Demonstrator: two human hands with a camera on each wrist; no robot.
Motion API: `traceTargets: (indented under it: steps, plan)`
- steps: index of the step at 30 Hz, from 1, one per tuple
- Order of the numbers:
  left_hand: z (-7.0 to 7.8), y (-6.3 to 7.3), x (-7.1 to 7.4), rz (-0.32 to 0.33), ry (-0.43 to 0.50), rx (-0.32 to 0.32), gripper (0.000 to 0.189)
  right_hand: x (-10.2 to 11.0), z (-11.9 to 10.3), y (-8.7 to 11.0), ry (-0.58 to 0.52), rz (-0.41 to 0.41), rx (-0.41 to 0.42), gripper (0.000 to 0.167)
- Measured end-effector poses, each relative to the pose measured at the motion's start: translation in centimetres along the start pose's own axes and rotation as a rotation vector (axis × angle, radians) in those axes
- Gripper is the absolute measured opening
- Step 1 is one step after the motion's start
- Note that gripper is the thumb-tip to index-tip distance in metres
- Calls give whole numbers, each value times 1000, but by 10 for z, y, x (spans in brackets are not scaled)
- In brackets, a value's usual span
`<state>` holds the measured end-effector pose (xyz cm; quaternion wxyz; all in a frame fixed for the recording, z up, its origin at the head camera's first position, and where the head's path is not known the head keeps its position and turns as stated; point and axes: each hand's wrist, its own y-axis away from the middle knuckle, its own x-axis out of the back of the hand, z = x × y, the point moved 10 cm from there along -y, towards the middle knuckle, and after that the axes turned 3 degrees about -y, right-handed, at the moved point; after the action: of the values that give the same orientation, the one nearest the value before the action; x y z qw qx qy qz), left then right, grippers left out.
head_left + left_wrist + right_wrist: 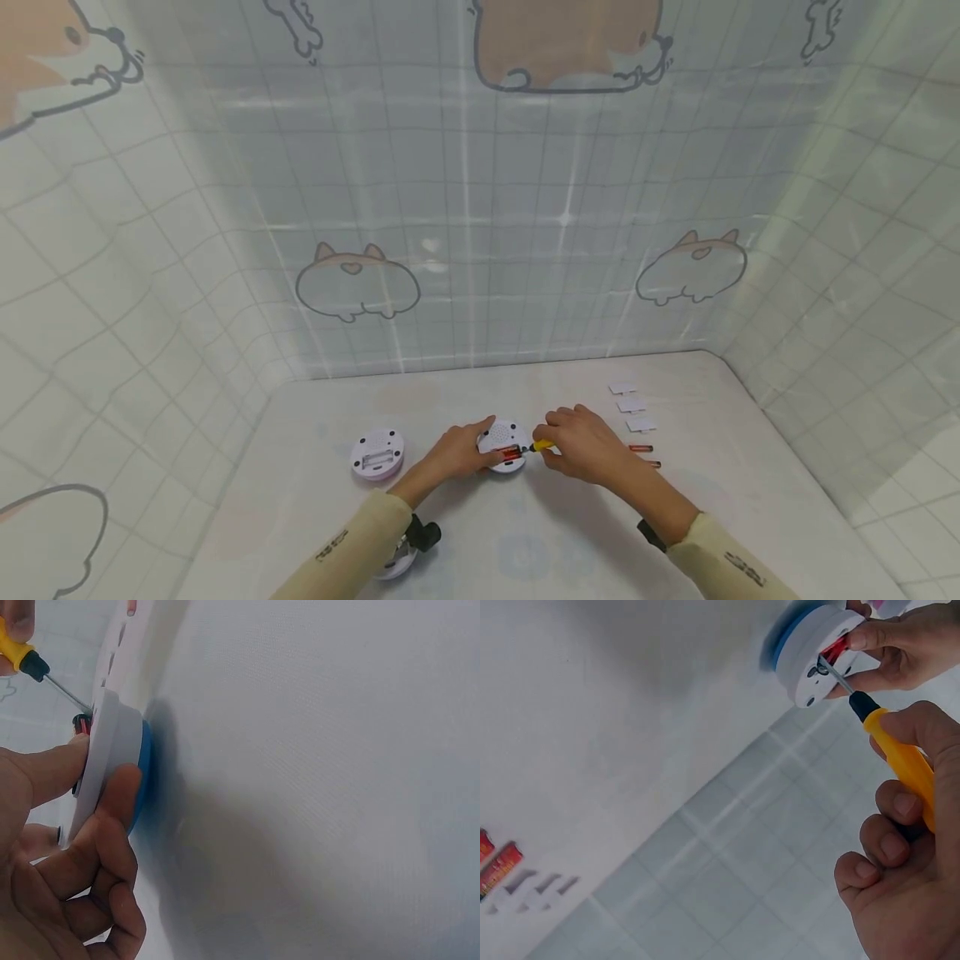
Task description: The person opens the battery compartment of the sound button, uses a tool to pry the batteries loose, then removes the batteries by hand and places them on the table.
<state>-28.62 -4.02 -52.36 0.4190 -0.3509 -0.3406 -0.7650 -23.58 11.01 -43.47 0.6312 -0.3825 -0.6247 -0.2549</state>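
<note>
My left hand [459, 450] grips a round white device [501, 433], its thumb on a red battery [510, 452] in the open compartment. A blue far side of this device [120, 746] shows in the left wrist view, facing the tabletop. My right hand [581, 442] holds a screwdriver [543, 446] with a yellow handle and black collar. In the right wrist view, the metal tip of the screwdriver [904, 757] reaches the compartment's end, beside the red battery [835, 649]. Whether the battery is fully seated, I cannot tell.
Left of the hands lies another round device [377, 454] with an uncovered battery compartment. A third device [397, 565] is partly hidden by the left forearm. On the right are three small white covers [632, 407] and red batteries [641, 448]. Patterned curtains [465, 208] surround the table.
</note>
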Motion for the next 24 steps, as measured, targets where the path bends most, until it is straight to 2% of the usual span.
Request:
traceTargets:
  steps: [4,12,16,24]
  plan:
    - [0,0,1,12,-10,-3,78,-6,12,2,-87,-32,-78,19]
    - [-1,0,2,27,-42,-8,77,-24,42,7,-359,-78,-221,17]
    - [-2,0,2,40,-63,-12,78,-29,51,10,-459,-71,-255,14]
    - [-4,-2,0,37,-69,-2,79,-33,57,14,-554,-76,-277,14]
